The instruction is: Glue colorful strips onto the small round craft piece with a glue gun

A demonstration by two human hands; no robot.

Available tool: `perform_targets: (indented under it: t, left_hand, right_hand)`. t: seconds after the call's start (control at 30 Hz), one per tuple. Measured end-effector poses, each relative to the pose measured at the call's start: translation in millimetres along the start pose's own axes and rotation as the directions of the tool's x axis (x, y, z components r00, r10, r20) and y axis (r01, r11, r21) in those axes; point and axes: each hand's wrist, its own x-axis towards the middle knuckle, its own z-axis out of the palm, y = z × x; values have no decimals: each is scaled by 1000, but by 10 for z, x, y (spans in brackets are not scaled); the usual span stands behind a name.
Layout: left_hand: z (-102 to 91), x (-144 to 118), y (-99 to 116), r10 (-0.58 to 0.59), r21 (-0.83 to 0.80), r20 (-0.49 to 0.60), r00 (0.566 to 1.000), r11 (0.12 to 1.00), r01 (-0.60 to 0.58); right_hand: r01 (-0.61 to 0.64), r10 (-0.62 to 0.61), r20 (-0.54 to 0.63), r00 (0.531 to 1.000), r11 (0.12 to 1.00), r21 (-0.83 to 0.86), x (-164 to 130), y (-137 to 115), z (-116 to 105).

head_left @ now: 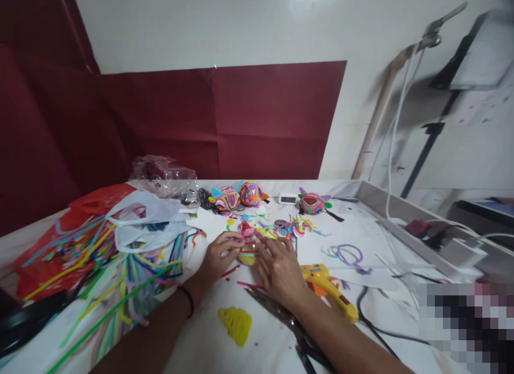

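Observation:
A small rounded craft piece with yellow and reddish stripes and a clear, shiny part sits low over the white table between my hands. My left hand has its fingertips closed on the left side of it. From the right, my right hand presses its bent fingers against the other side; part of the piece is hidden behind them. Scissors lie beneath my right wrist, beside a yellow glue gun. In front of me lies a flat yellow pipe-cleaner shape.
Loose pipe cleaners and plastic bags are heaped at left. Several colourful pipe-cleaner animals stand at the back near a small digital clock. Scraps surround my hands. A black cord runs at right.

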Motion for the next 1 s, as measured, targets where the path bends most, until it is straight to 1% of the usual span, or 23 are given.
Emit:
perform_targets:
  t: [0.3, 0.8, 1.0]
  left_hand:
    - [-6, -2, -1, -6, 10, 15, 1000, 1000, 6]
    - [-2, 9, -11, -10, -6, 14, 1000, 1000, 10]
    - [-6, 12, -6, -4, -2, 17, 1000, 1000, 4]
  right_hand:
    - [-7, 6, 17, 1000, 1000, 22, 9, -5, -8]
    - [-3, 2, 10, 1000, 1000, 5, -4, 1, 7]
    - [-11, 11, 29, 1000, 1000, -1, -7, -1, -1]
